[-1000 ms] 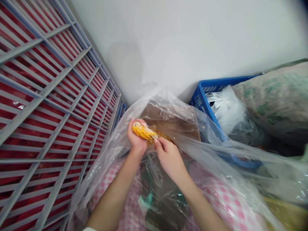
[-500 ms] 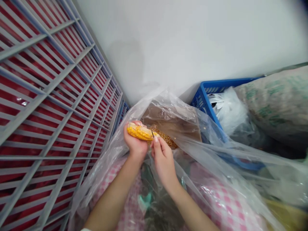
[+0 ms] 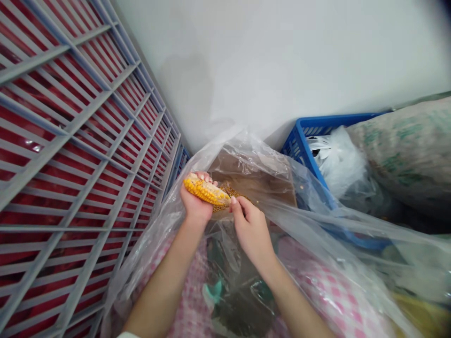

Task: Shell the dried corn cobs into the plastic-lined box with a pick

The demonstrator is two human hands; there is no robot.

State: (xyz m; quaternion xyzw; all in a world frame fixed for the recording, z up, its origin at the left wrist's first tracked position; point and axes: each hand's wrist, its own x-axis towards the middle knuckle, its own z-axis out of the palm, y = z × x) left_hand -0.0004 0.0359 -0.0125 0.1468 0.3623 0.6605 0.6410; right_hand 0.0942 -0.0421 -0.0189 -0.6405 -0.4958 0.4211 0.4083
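My left hand is wrapped round a corn cob, held tilted with its far-right end lower. Yellow kernels cover its near side, and a pale stripped strip runs along the top. My right hand is closed in a pinch at the cob's right end. The thin dark pick seen in its fingers half a second ago is hidden now. Below the hands, loose corn kernels lie inside a clear plastic bag, which spreads open around both forearms.
A grey slatted crate with red stuff behind it rises on the left. Brown cardboard shows within the bag. At right are a blue basket, white plastic bags and a large sack. A white wall stands behind.
My right hand has shifted slightly right to the cob's end, and the dark pick no longer shows. The cob has turned a little, showing more of its stripped strip.
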